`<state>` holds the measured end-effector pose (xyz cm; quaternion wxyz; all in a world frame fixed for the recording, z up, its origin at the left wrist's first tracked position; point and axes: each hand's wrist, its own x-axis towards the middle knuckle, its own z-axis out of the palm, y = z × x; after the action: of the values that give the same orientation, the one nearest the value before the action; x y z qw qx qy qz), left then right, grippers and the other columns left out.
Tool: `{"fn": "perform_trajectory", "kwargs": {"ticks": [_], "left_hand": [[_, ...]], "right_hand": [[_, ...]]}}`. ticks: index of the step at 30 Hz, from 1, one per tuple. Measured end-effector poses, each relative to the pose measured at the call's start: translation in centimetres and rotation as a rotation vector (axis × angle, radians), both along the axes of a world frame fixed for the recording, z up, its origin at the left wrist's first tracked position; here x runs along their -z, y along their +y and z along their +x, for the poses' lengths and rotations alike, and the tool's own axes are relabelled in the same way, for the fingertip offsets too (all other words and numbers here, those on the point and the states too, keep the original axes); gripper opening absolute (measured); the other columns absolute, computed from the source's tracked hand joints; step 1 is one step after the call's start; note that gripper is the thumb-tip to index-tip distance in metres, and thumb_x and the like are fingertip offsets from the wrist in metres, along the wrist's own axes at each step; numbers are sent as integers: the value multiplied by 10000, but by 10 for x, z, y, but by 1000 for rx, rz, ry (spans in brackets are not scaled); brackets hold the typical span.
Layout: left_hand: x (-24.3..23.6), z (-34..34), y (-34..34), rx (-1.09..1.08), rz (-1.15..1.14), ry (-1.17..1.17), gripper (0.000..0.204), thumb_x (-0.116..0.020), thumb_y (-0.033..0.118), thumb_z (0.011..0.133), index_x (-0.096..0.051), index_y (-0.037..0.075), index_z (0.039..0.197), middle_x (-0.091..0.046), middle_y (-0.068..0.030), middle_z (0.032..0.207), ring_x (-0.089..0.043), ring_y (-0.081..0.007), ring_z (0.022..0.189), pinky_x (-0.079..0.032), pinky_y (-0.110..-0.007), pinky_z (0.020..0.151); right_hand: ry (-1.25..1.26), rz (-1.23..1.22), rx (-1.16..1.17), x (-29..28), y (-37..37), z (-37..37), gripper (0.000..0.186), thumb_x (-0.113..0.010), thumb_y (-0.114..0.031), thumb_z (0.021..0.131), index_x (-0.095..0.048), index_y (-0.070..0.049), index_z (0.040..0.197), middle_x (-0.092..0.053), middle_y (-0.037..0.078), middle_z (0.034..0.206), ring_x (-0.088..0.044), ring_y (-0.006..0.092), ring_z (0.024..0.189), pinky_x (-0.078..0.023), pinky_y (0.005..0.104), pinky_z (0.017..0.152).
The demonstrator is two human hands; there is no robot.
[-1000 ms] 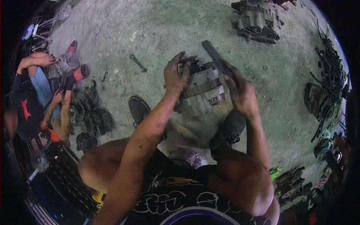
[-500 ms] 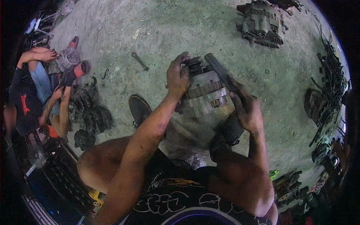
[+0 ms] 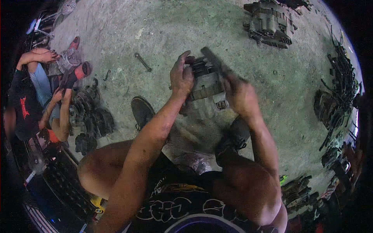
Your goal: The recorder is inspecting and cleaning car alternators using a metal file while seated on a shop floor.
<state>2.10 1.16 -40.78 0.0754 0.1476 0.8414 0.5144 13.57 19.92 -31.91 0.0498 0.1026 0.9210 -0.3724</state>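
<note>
I sit over a concrete floor with a grey metal alternator (image 3: pixel 206 93) held up between my knees. My left hand (image 3: pixel 181 75) grips its left side near the top. My right hand (image 3: pixel 239 95) is closed around a dark tool (image 3: pixel 213 62) whose end lies across the top of the alternator. My two dark shoes (image 3: pixel 142 110) rest on the floor on either side below the part.
A wrench (image 3: pixel 143 62) lies on the floor to the upper left. Another alternator (image 3: pixel 270 23) sits at the top right. Dark parts and cables (image 3: pixel 338 97) pile along the right rim. A second person (image 3: pixel 35 97) sits at the left beside several dark parts (image 3: pixel 91 116).
The alternator and both hands have shifted slightly as I work; the tool in my right hand has turned a little over the top of the part.
</note>
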Motion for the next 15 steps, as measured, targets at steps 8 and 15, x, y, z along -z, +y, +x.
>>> {"fn": "perform_trajectory", "kwargs": {"ticks": [8,15], "left_hand": [[-28,-2,-4,19,42,-81,650,-463,403,885,-332,86,1437,-639,-229,1129,-613,-394,1046,-452,-431,929],[-7,-2,-11,24,-32,-105,625,-516,351,888,-346,87,1429,-641,-206,1144,-605,-360,1079,-433,-416,949]], "right_hand": [[-163,177,-82,-16,-3,21,396,-533,-213,917,-544,-188,1312,-640,220,893,-634,411,820,-509,475,706],[-147,104,-41,-57,-3,-14,334,-541,-210,913,-597,-154,1238,-634,216,833,-626,397,763,-502,471,677]]}}
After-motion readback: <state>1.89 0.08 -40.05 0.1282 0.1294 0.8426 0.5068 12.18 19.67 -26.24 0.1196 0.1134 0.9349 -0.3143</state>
